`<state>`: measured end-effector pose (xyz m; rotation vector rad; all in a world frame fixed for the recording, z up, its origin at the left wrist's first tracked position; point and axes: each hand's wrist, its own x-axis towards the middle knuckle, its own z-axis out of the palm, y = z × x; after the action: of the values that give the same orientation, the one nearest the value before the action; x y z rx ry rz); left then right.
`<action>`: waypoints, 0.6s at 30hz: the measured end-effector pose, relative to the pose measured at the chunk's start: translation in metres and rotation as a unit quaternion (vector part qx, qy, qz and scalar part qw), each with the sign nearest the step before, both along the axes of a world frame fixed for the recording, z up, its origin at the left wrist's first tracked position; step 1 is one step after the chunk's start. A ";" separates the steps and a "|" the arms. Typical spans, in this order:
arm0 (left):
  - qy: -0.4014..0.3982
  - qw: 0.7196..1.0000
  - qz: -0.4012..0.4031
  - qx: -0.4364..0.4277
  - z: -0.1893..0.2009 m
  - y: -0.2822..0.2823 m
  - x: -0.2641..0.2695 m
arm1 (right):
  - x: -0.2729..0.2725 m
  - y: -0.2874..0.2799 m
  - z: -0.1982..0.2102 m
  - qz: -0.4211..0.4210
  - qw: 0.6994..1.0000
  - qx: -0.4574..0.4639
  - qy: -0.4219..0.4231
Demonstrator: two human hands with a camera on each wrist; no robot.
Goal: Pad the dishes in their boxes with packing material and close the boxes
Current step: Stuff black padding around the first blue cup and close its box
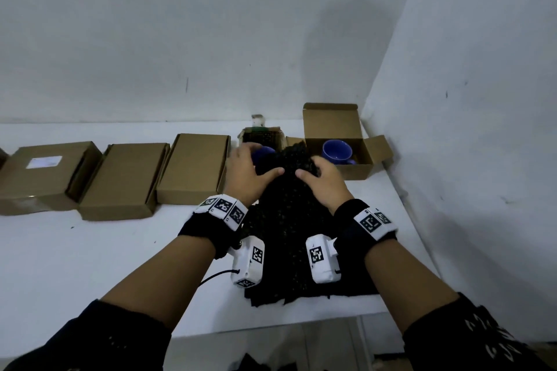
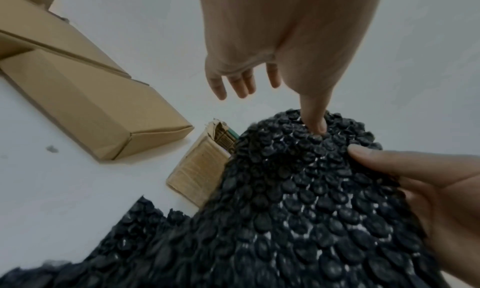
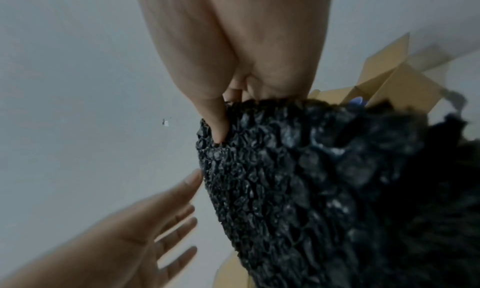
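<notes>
- The person is standing at the white table (image 1: 90, 265) and lifting a sheet of black bubble wrap (image 1: 286, 220) by its far end, while its near end is lying flat on the table.
- The right hand (image 1: 324, 184) is pinching the wrap — the thumb on the near face, the fingers curled behind it.
- The left hand (image 1: 250, 172) is pressing only its thumb on the wrap; its other fingers are spread and relaxed, holding nothing.
- I think the step in hand is to bring the wrap to a cup, so both hands should be gripping the top edge and feeding it in slowly, not dragging.
- 1 blue cup (image 1: 337, 152) is sitting in the open box (image 1: 358, 170) at the right, just behind the raised wrap.
- A 2nd blue thing (image 1: 265, 153) is showing behind the left hand; I cannot tell if it is in a box.
- A small printed carton (image 2: 200, 169) is standing close by, partly under the wrap — the sheet could be catching on it.
- 3 closed boxes (image 1: 193, 169) are lying in a row at the left, well apart from the work.
</notes>
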<state>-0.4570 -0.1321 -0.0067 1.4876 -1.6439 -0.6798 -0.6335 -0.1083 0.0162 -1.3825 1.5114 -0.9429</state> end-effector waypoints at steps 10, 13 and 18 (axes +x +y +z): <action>0.191 0.965 -0.092 0.156 0.007 -0.012 0.034 | 0.049 -0.027 0.014 -0.113 0.980 -0.029 -0.159; 0.228 0.958 -0.076 0.156 0.009 -0.015 0.044 | 0.050 -0.025 0.013 -0.070 0.991 -0.091 -0.076; 0.236 0.957 -0.081 0.147 0.012 -0.017 0.057 | 0.046 -0.015 0.013 0.088 0.980 -0.120 0.132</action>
<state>-0.3998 -0.1493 0.0054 1.2633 -1.3376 -1.3084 -0.5879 -0.1228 0.0290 -1.8440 1.4705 -0.8789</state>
